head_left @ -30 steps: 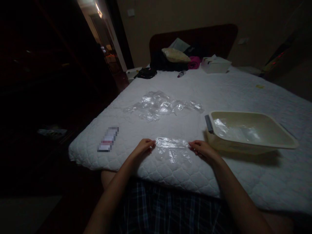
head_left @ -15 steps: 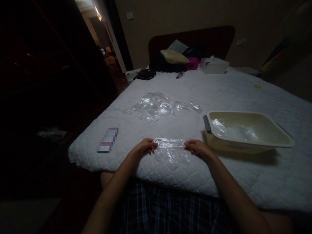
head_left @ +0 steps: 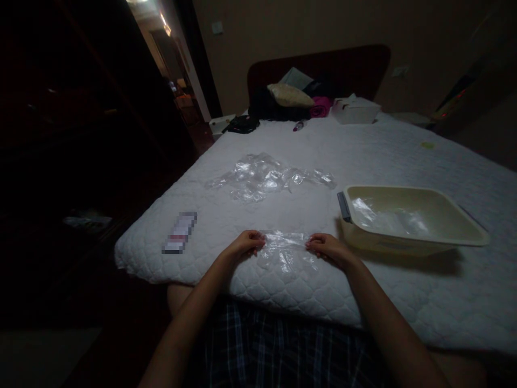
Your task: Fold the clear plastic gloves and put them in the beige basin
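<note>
Clear plastic piece (head_left: 286,252), spanned left to right between two hands

Far left: flat item, pixelated, on the white quilted bed cover (head_left: 319,302).
Left hand (head_left: 248,243): thumb and fingers together, pinching the piece's left end; piece lies directly right of the fingertips.
Centre: the piece, upper band running left–right, loose part spreading toward the near bed edge; crumpled plastic (head_left: 260,175) beyond, on the far side, apart.
Right hand (head_left: 329,247): fingers together, pinching the right end; neither hand clearly nearer.
Right: cream basin (head_left: 388,241), just beyond that hand.
</note>
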Demonstrator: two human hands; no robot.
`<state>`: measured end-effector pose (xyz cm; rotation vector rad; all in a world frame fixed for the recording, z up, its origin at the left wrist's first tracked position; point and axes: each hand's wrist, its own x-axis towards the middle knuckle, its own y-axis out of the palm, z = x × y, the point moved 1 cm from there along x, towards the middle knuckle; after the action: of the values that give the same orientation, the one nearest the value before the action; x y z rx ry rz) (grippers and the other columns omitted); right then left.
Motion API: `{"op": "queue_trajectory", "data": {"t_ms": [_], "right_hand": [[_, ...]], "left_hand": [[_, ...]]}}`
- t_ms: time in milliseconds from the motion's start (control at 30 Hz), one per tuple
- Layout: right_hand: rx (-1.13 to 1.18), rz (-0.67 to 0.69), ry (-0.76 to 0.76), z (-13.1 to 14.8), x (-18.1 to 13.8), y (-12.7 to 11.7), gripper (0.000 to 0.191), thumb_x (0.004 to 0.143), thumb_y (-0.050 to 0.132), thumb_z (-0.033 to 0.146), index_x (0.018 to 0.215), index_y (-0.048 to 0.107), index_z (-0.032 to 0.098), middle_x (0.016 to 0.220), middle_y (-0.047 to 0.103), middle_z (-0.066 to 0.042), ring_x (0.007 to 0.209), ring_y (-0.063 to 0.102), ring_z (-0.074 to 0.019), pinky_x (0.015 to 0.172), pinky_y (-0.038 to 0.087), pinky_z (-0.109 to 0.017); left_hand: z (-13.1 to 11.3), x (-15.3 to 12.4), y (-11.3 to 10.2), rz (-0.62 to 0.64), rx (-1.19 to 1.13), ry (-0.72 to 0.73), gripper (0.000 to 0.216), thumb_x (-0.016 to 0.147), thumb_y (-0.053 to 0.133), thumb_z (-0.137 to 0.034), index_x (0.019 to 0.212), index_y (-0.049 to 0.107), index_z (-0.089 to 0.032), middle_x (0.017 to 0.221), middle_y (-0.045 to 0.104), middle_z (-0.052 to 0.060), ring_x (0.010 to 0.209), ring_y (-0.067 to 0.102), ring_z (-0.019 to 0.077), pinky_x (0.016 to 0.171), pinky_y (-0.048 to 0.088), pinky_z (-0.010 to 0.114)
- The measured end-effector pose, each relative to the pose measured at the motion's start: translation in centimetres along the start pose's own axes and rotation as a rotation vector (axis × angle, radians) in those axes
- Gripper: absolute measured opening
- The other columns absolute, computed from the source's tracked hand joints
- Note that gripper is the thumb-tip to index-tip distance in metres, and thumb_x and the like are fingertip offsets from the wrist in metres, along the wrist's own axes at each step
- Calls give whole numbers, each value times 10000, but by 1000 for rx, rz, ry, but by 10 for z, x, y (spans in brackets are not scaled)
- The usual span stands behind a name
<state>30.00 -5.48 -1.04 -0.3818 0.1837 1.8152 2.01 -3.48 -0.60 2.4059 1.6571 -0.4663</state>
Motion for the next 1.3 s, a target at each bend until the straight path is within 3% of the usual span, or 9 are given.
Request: {"op": "queue_trajectory", "data": {"t_ms": [167,500,733,967,1100,1300], "right_hand": [[12,-51,-19,-3,2,2,277,619,640,387,740,529,164,568,555,31,374,395,-41,343,239,-169],[80,-29,-25,0,-1,3,353,755,463,512,742,533,166,672,580,-7,395,421,-43,330,255,-169],[-7,-22,-91,-2,-1,5,319,641,650,437,720,541,148,592,528,23,421,405,-41,381,286,-175],[-12,-72,-173,-5,-1,6,314,637,644,431,721,531,150,568,473,42,422,400,-52,383,306,-188],[5,-109,-211,-7,-2,8,293,645,640,423,710,532,158,550,454,52,432,404,-59,392,318,-191],[16,-169,-265,-9,-5,9,325,614,661,448,706,551,157,596,502,31,460,436,-72,413,360,-204]], "left_hand": [[2,0,1,-4,-53,32,250,588,700,-271,728,558,-120,563,500,-33,407,427,41,365,373,174],[6,3,1,-32,-52,60,235,590,691,-256,725,557,-119,556,478,-35,414,408,40,342,363,162],[5,3,2,-23,-53,53,237,592,698,-273,704,559,-117,560,493,-26,427,422,47,358,364,167],[-1,-4,0,20,-47,-35,302,640,669,-387,718,553,-119,646,579,24,406,448,36,353,298,161],[-1,-6,1,65,-60,25,328,571,736,-325,755,565,-115,590,527,-15,432,458,46,389,332,166],[4,-1,8,-19,-129,108,395,545,752,-273,866,587,-114,682,558,1,492,473,52,416,359,169]]}}
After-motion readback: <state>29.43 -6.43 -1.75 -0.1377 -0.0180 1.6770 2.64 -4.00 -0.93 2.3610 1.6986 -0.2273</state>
